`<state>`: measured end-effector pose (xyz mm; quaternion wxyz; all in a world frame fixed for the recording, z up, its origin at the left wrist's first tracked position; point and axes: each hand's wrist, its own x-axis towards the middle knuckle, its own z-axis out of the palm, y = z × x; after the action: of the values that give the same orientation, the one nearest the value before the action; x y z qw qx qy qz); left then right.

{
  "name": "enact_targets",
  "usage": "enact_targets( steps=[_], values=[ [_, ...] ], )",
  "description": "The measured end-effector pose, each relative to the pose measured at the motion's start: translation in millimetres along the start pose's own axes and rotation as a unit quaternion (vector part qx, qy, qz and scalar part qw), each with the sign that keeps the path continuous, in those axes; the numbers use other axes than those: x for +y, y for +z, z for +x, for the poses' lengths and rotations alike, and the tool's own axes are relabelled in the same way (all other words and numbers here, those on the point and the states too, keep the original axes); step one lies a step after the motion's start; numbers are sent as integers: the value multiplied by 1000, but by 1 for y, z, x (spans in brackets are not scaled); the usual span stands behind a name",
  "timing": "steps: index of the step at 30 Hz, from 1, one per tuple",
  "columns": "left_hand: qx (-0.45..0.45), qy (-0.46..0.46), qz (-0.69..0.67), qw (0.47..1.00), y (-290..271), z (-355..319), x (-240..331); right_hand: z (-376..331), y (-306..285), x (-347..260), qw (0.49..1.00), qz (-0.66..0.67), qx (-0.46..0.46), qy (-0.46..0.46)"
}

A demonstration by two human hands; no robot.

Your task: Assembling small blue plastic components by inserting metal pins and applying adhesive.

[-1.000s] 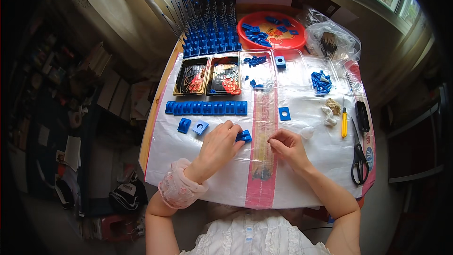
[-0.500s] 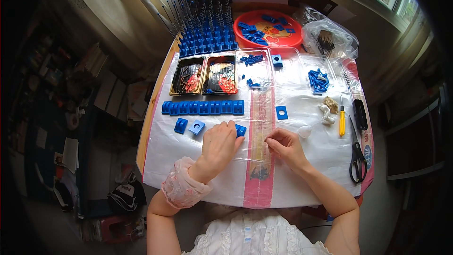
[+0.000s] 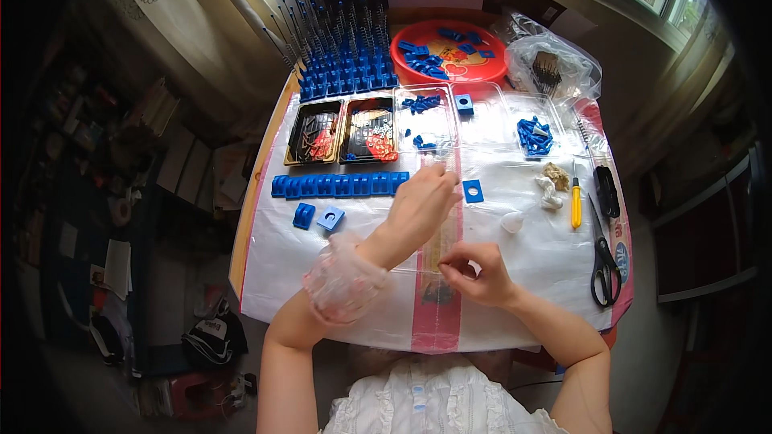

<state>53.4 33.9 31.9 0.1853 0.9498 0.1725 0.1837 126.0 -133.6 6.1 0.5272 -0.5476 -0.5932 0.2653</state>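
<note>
My left hand (image 3: 422,207) is stretched over the middle of the table with its back up. Its bent fingers are partly hidden and blurred, beside a flat blue plate with a round hole (image 3: 473,190). Lower and to the right, my right hand (image 3: 481,273) pinches thumb and forefinger together; anything between them is too small to make out. Left of my left wrist lie a blue bracket with curved ribs (image 3: 303,216) and a lighter blue block with a hole (image 3: 330,219). Behind them runs a row of joined-up blue brackets (image 3: 342,185).
Black trays (image 3: 291,133) of small parts and clear plastic trays (image 3: 456,116) line the back. Behind stand blue bases with upright springs (image 3: 347,72) and a red basin (image 3: 450,74). A yellow-handled screwdriver (image 3: 576,205) and black scissors (image 3: 605,277) lie at right.
My left hand has moved forward and to the right, toward the holed plate. The blue piece that was by its fingers is out of sight. My right hand keeps its pinch, slightly lower.
</note>
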Motion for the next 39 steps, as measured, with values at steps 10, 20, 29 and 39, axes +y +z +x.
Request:
enact_targets(
  steps=[10, 20, 29, 39],
  values=[
    [-34, -31, 1, 999, 49, 36, 0, 2, 2, -1, 986, -91, -3, -138],
    [-71, -119, -456, 879, 6, 6, 8, 0, -46, -61, 898, -249, 90, -352],
    [-140, -256, -726, 622, 2, -38, 6, -28, -107, -113, 920, -90, 374, -76],
    [-173, -312, -779, 515, 20, -50, 10, -26, -105, -8, 936, -302, 122, 135]
  ],
)
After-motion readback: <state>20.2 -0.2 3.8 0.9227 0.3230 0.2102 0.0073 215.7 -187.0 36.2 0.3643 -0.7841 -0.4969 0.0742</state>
